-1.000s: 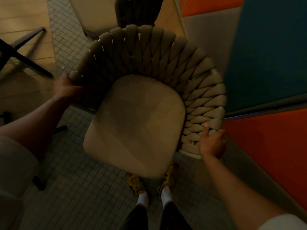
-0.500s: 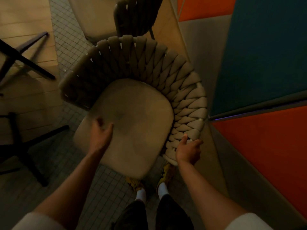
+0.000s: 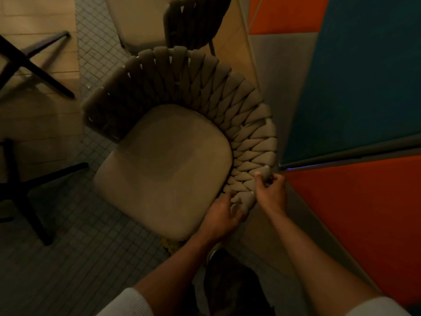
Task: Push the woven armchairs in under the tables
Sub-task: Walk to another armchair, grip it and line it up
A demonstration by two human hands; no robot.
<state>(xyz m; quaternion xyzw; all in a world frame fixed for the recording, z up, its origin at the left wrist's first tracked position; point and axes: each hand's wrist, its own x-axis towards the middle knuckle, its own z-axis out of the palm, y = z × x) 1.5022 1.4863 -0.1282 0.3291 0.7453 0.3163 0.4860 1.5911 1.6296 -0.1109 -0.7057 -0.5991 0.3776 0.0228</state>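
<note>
A beige woven armchair [image 3: 189, 87] with a padded seat cushion [image 3: 166, 165] stands right below me on the tiled floor, its curved back toward the top of the view. My left hand [image 3: 222, 216] grips the near end of the right armrest beside the cushion's corner. My right hand [image 3: 271, 192] holds the same armrest end from the outside, fingers curled over the woven straps. A second woven armchair [image 3: 193, 21] stands just beyond the first one.
Black table legs [image 3: 34, 67] spread over the floor at the left. A wall of orange [image 3: 364, 213] and teal [image 3: 364, 76] panels runs close along the right. My feet and dark trousers [image 3: 227, 281] are under the chair's near edge.
My left hand left the far armrest, crossed over the seat cushion and now grips the near right armrest end beside my right hand. The chair has turned slightly.
</note>
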